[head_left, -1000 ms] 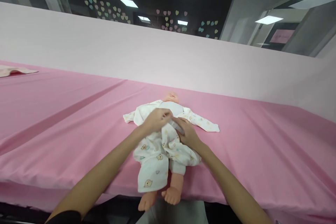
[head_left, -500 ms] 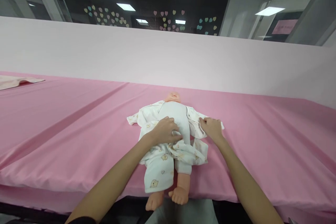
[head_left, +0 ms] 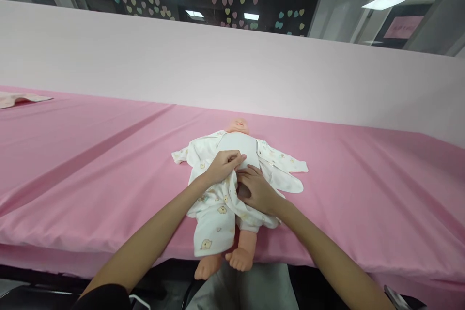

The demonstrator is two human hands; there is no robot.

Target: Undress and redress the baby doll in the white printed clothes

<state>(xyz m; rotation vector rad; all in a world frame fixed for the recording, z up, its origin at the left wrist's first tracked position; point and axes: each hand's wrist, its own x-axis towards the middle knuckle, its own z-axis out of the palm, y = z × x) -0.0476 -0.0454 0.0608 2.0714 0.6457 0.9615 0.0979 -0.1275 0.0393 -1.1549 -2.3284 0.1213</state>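
A baby doll (head_left: 239, 125) lies on its back, head away from me, bare feet hanging at the near edge. Its open white baby garment (head_left: 215, 230) has a small bear print; the sleeves spread to both sides and a front flap lies out on the right. Over the doll's middle, my left hand (head_left: 225, 165) is closed in a pinch on the garment's edge. Beside it, my right hand (head_left: 258, 193) rests on bunched cloth at the belly, thumb and curved fingers apart. The cloth under both palms is partly hidden.
The doll lies on a pink-covered padded table (head_left: 109, 169) with a low white wall (head_left: 203, 68) behind it. A folded pale cloth (head_left: 23, 99) lies at the far left. My legs (head_left: 243, 290) are close under the near edge.
My right hand has left the sleeve on the right and moved left to the doll's belly. My left hand has closed into a pinch. The right flap now lies spread outward.
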